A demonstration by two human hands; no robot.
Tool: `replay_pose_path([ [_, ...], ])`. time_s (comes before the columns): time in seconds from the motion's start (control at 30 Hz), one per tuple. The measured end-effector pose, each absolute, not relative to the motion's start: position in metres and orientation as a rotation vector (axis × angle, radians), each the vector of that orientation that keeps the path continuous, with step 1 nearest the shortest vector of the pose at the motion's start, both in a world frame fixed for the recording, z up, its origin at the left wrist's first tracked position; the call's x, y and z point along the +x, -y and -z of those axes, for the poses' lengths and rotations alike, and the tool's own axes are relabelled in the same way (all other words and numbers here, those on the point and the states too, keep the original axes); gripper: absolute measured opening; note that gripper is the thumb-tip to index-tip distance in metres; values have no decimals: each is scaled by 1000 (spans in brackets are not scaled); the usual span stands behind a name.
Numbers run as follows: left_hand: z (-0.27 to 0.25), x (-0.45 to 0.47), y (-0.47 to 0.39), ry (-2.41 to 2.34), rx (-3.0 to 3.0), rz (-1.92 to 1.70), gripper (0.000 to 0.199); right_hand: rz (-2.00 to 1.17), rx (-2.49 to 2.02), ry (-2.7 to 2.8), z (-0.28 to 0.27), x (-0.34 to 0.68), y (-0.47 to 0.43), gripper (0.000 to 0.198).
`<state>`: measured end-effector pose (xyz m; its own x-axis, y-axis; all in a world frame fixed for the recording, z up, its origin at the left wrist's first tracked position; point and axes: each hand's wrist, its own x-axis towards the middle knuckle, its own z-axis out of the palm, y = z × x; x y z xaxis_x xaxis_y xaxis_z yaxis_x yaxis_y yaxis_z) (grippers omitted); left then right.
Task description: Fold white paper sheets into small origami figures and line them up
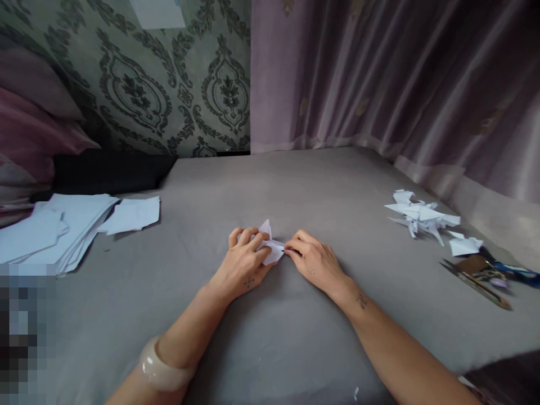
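A small piece of folded white paper [274, 251] rests on the grey cloth surface in the middle of the head view, one pointed corner standing up. My left hand [247, 256] lies over its left side, fingers curled and pressing on it. From the right, my right hand [314, 257] pinches the paper's right tip between thumb and fingers. Part of the paper is hidden under the left fingers.
Stacked white sheets [80, 225] lie at the left, with a smaller sheet [135, 215] beside them. At the right are several folded paper pieces [422, 215], scissors [481, 289] and a blue-handled tool [517, 273]. A pink curtain [320, 73] hangs behind.
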<state>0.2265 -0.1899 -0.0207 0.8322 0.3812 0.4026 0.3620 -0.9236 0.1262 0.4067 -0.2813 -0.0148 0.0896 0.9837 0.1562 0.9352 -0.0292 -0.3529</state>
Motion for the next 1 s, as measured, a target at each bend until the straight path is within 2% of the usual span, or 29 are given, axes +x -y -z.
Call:
replay_pose_path([
  [0.33, 20, 229, 193, -619, 2913, -723, 18, -279, -1991, 1870, 18, 404, 281, 21],
  [0.63, 17, 230, 197, -593, 2964, -672, 22, -356, -2006, 1731, 22, 401, 277, 16],
  [1.0, 21, 242, 208, -933, 2855, -700, 19, -357, -1890, 1693, 28, 400, 275, 10],
])
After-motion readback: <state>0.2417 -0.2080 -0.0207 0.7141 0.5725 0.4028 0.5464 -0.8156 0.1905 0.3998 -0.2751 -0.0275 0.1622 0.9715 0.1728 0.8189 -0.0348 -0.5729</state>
